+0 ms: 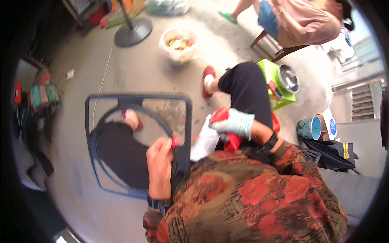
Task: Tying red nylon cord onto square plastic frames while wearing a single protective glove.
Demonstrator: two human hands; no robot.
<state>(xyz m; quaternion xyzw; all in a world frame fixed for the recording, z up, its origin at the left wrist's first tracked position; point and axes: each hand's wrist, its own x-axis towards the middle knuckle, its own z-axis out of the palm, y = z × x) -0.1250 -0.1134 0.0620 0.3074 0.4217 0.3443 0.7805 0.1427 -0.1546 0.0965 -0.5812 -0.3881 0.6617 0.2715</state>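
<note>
A dark grey plastic frame (187, 121), roughly square with a round ring inside it, stands tilted over my left leg. My bare left hand (159, 156) is closed on its right side, thumb and fingertips pinched together. By those fingertips sits a small red piece (174, 140), and a thin red streak runs from it toward my right side. My right hand (233, 122) wears a pale knitted glove with red at the fingers; it is curled closed above my lap, blurred, and what it grips is hidden. Beneath it lie a red item (232, 142) and a white sheet (204, 141).
Ahead stand a tub of scraps (179, 42) and a round black stand base (133, 33). A green stool (269, 79) at right bears a metal bowl (288, 78). Farther right are a blue bucket (309, 128) and black bag (334, 153). Another person (302, 22) sits far right.
</note>
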